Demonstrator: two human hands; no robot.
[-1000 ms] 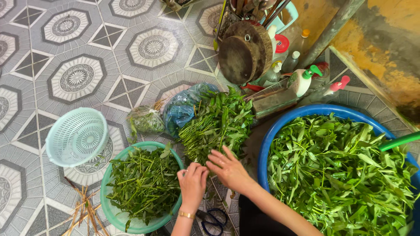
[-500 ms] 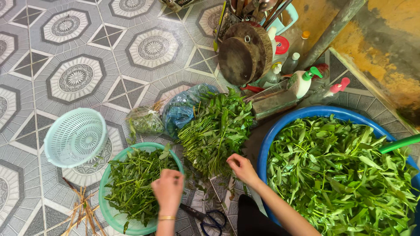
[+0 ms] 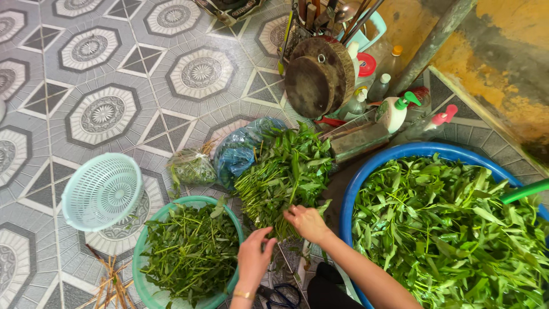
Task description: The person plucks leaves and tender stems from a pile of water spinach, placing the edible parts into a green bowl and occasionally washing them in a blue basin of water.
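Observation:
A loose bundle of leafy green stalks [image 3: 289, 171] lies on the tiled floor in the middle. My right hand [image 3: 307, 222] grips the cut stem ends at the bundle's near end. My left hand [image 3: 253, 258] hovers just left of it, fingers apart and empty, beside the rim of a green basin [image 3: 139, 262] filled with picked greens. A large blue tub [image 3: 366, 171] on the right is full of green leaves.
A pale turquoise colander [image 3: 100, 190] lies on its side left of the basin. Two plastic bags [image 3: 237, 150] sit behind the bundle. A round wooden chopping board [image 3: 317, 77], bottles and a utensil rack stand at the back. Scissors [image 3: 280, 296] lie near my wrist. Straw ties [image 3: 108, 283] lie at bottom left.
My left hand has come off the green basin and moved right toward the bundle. My right hand has slid left along the stem ends and closed on them.

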